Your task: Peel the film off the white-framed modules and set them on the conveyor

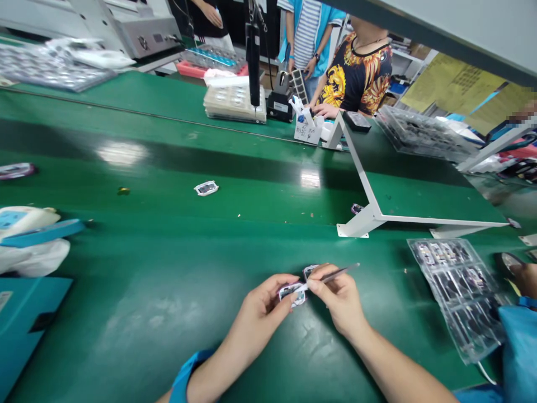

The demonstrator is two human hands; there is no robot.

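My left hand (268,302) is closed on a small white-and-purple device housing (297,295) with dark electronic parts inside. Its fingers grip the left end, just above the green bench. In my right hand (338,299) is a slim tweezer-like tool (342,271), pinched between thumb and fingers. Its pale tip reaches over the housing's open face; whether it touches the parts is hard to tell. Right behind my hands lies a second similar housing (309,271), partly covered by my right fingers.
On the right, a clear tray (455,302) holds several housings near another person's sleeve (518,347). A white-legged stand (363,221) rises beyond my hands. A loose housing (206,188) lies on the green conveyor (168,168). Blue bins (29,330) stand left. People work across the bench.
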